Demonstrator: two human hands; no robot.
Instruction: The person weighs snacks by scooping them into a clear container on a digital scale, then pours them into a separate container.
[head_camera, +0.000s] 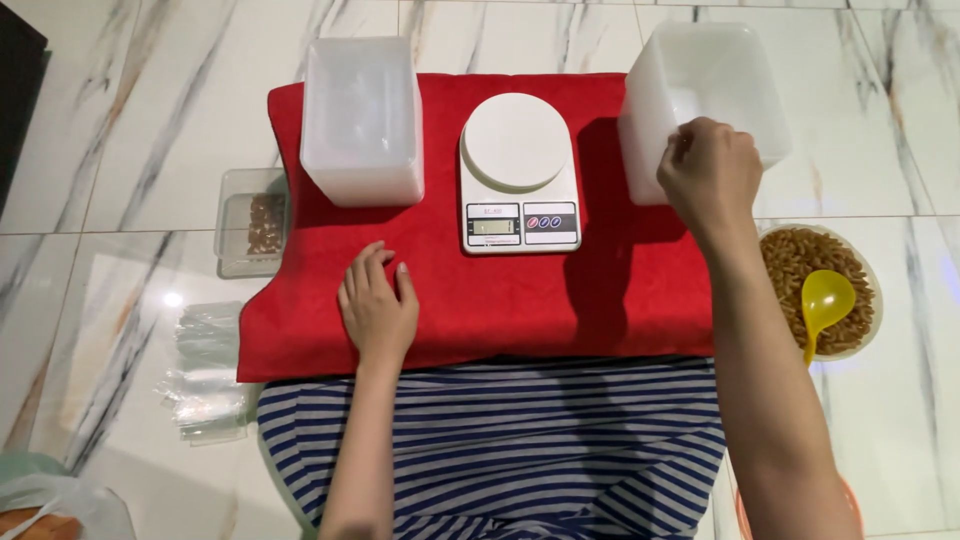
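Note:
My left hand (377, 305) lies flat, fingers apart, on a red cloth (520, 300) spread on the marble floor, holding nothing. My right hand (708, 172) reaches to the rim of a white translucent plastic tub (700, 70) at the cloth's far right corner, with its fingers on the tub's near edge. A white kitchen scale (518, 172) with a round platform stands between the two hands. A second, taller stack of white tubs (362, 120) stands at the cloth's far left.
A bowl of brown spiral pasta (800, 262) with a yellow scoop (824, 300) sits right of the cloth. A small clear box (250, 222) with brown contents and a pile of clear plastic bags (205, 370) lie at left. Striped fabric (500, 440) covers my lap.

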